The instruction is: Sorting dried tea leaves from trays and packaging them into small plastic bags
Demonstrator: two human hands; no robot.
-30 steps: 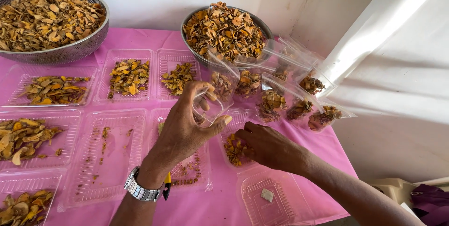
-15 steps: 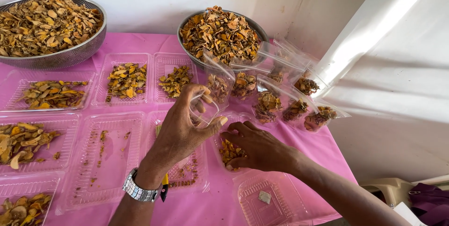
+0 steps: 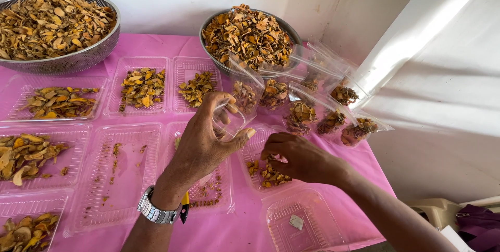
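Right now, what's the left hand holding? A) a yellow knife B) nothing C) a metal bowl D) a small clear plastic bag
D: the left hand pinches a small clear plastic bag open above the trays, while the right hand picks at dried slices in a clear tray.

Two steel bowls, about ten clear trays.

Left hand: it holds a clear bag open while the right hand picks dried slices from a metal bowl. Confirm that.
Not quite. The left hand does hold the clear bag open, but the right hand picks dried slices from a clear plastic tray, not a metal bowl. The head view shows it.
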